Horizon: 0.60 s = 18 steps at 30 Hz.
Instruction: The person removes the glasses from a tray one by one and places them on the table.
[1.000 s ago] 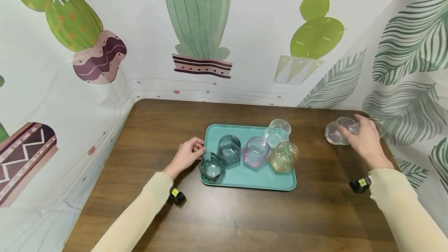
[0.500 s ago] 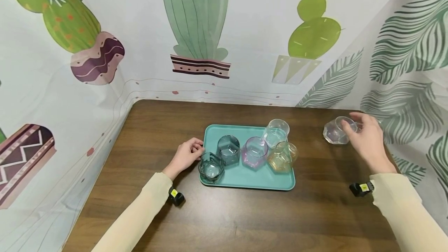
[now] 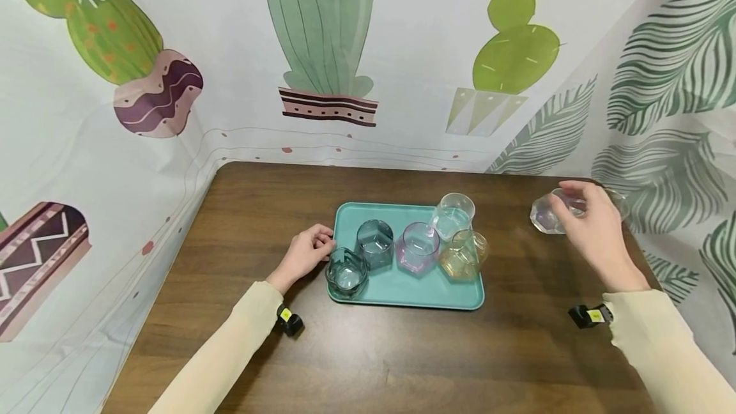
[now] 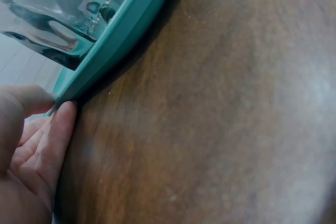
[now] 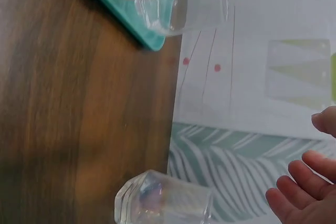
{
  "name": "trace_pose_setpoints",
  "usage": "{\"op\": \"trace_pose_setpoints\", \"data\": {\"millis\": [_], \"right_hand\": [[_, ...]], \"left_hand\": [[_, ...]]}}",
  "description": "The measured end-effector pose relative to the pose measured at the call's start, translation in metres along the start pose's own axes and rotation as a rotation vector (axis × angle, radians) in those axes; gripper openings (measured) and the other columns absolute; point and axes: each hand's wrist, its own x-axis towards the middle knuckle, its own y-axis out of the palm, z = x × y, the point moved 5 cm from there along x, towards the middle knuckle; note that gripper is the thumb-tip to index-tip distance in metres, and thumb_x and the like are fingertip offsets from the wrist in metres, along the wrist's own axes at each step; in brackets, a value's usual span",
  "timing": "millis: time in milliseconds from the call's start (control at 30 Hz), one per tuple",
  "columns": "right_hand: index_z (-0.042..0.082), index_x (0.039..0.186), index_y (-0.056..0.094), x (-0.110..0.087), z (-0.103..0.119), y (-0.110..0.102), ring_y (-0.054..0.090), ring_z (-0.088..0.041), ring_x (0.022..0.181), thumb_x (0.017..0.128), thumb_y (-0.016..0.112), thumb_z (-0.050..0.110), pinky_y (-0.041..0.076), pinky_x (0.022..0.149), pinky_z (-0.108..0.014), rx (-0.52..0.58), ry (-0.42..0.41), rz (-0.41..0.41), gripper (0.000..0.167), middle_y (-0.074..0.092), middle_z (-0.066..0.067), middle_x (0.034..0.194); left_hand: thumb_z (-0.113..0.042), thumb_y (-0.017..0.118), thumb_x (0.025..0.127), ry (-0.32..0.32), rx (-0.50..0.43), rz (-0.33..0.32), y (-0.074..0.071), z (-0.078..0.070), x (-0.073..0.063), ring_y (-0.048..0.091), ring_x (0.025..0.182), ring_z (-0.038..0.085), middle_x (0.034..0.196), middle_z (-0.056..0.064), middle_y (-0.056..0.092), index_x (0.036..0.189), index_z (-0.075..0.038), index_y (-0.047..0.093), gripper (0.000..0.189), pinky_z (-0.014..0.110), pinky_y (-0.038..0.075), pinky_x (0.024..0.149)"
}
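Note:
My left hand [image 3: 306, 252] pinches the left rim of a teal tray [image 3: 402, 296], thumb above and fingers below. On the tray beside it stands a dark, wavy-sided glass [image 3: 347, 273]. A grey-blue glass [image 3: 375, 245], a pink-purple glass [image 3: 418, 248], an amber glass [image 3: 462, 254] and a clear glass [image 3: 453, 214] also stand on the tray. My right hand [image 3: 595, 225] hovers at the table's far right, thumb and fingers apart. Behind its fingertips is a clear faceted glass [image 5: 163, 198], partly covered by the hand in the head view; in the right wrist view nothing lies between the fingers.
Another clear glass [image 3: 619, 203] shows just right of my right hand, mostly hidden by it. The wooden table [image 3: 379, 363] ends at the back against a hanging cloth [image 3: 414, 126] printed with cacti and leaves. Another cloth side hangs along the right.
My right hand has shifted a little left, its fingertips now overlapping the clear faceted glass more. The left hand stays on the tray rim. The head view has drifted slightly.

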Motion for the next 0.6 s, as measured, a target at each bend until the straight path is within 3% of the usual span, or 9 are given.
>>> {"op": "trace_pose_setpoints", "data": {"millis": [467,600], "right_hand": [[-0.004,0.131,0.061,-0.007,0.031,0.013,0.046,0.02,0.097,0.102,0.066,0.025,0.04,0.082,0.002,0.091,-0.003,0.097,0.042,0.06,-0.019,0.126],[-0.003,0.132,0.061,-0.008,0.035,0.021,0.062,-0.006,0.106,0.102,0.067,0.026,0.038,0.082,0.003,0.084,-0.009,0.124,0.043,0.062,-0.022,0.126]], "left_hand": [[-0.005,0.069,0.099,0.01,0.001,0.004,0.0,0.001,0.001,0.066,0.071,0.012,0.096,0.013,0.071,0.118,0.005,0.064,0.022,0.027,0.063,0.065],[-0.005,0.069,0.098,0.003,-0.002,0.002,0.0,0.001,0.0,0.065,0.071,0.012,0.096,0.013,0.07,0.117,0.004,0.065,0.022,0.027,0.063,0.065]]}}
